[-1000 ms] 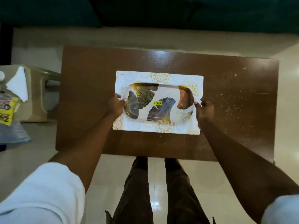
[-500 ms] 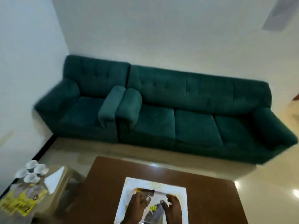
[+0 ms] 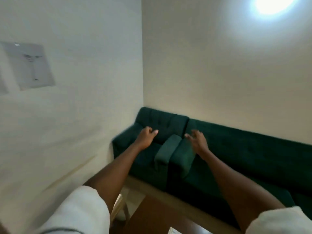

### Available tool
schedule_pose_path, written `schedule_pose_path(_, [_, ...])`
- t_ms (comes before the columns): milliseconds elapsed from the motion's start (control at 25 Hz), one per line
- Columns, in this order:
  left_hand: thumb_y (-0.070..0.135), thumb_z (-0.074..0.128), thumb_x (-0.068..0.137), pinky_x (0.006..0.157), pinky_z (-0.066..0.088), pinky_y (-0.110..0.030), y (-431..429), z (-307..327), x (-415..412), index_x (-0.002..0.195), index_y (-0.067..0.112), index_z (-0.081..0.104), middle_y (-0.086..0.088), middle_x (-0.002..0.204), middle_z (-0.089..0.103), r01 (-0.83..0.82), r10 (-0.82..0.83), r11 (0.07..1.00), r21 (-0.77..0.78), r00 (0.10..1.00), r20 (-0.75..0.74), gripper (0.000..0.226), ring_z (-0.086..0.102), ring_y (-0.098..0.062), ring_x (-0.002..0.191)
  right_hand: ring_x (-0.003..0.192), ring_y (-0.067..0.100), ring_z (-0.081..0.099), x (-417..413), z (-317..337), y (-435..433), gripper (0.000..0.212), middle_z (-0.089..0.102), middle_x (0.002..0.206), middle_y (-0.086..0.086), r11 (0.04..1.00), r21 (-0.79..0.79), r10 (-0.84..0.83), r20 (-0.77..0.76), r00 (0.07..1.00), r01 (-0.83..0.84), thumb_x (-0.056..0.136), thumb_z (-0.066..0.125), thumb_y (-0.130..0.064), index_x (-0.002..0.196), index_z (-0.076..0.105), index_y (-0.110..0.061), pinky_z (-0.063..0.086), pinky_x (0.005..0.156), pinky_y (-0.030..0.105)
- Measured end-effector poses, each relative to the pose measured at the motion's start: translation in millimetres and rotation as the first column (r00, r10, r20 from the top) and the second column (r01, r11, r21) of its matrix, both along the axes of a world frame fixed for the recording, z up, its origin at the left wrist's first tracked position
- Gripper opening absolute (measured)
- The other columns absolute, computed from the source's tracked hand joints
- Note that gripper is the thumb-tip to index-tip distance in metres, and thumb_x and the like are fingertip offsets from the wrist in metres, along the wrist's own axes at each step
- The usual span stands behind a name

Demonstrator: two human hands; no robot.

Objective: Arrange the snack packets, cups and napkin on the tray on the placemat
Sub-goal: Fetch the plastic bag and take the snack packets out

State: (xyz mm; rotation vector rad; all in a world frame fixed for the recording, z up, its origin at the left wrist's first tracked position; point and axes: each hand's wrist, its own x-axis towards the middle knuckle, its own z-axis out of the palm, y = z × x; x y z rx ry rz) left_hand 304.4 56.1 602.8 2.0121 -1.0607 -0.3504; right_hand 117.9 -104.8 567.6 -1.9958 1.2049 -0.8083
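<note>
Head view: both hands (image 3: pixel 146 137) empty.

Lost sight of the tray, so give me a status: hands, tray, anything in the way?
Left hand and right hand raised, both empty. Tray out of frame; only a placemat corner shows on the table. Camera faces the green sofa. Nothing obstructing.

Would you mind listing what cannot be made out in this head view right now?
- Tray, cups, snack packets, napkin: out of frame, because the head camera points up at the wall and sofa.
- Placemat: only a pale corner shows, cut off by the bottom edge.
- Table: mostly cut off by the bottom edge and hidden behind the arms.
- Left hand and right hand: motion-blurred; both hold nothing, with the left's fingers curled.
</note>
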Motion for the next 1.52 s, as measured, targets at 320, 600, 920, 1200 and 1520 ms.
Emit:
schedule_pose_path(320, [0.053,0.054,0.102,0.112,0.043,-0.039,80,150,88,0.147,0.005,0.045,-0.017,0.148,0.054,-0.172,0.198,0.974,-0.146,0.962,0.190,0.067,0.054,-0.031,0.134,0.127,0.029,0.059,127,167,58,0.062,0.058,0.141,0.015,0.903,-0.283,0.374,0.141,0.917,-0.324,0.099,0.065,-0.046,0.147,0.053,-0.011,0.048,0.106,0.038])
schedule_pose_path(600, [0.061,0.051,0.100,0.101,0.037,-0.032,179,188,175,0.148,0.011,0.041,-0.011,0.150,0.049,-0.283,0.331,0.934,-0.218,0.915,0.230,0.070,0.050,-0.027,0.136,0.129,0.026,0.055,230,222,125,0.061,0.057,0.140,0.010,0.812,-0.377,0.534,0.171,0.828,-0.446,0.097,0.066,-0.048,0.146,0.053,-0.015,0.045,0.105,0.037])
schedule_pose_path(920, [0.056,0.053,0.102,0.101,0.037,-0.028,272,144,299,0.147,0.006,0.044,-0.013,0.152,0.050,-0.406,0.447,0.882,-0.237,0.882,0.151,0.067,0.050,-0.027,0.138,0.130,0.025,0.059,362,180,173,0.067,0.061,0.141,0.009,0.822,-0.323,0.538,0.170,0.826,-0.469,0.093,0.071,-0.052,0.148,0.054,-0.018,0.047,0.109,0.034])
schedule_pose_path(1200, [0.057,0.050,0.102,0.112,0.036,-0.030,272,11,395,0.153,0.007,0.039,-0.012,0.158,0.046,-0.442,0.440,0.895,-0.058,0.897,-0.053,0.073,0.044,-0.027,0.146,0.133,0.021,0.058,479,54,201,0.078,0.056,0.149,0.006,0.832,-0.074,0.555,0.086,0.828,-0.550,0.090,0.071,-0.058,0.154,0.048,-0.021,0.045,0.105,0.026])
schedule_pose_path(1520, [0.055,0.049,0.104,0.116,0.039,-0.039,233,-242,459,0.147,-0.001,0.046,-0.018,0.152,0.051,-0.509,0.557,0.830,0.229,0.728,-0.400,0.070,0.049,-0.033,0.141,0.145,0.028,0.048,564,-218,231,0.078,0.044,0.161,0.011,0.719,0.338,0.681,-0.167,0.713,-0.608,0.097,0.066,-0.051,0.160,0.037,-0.015,0.039,0.120,0.040])
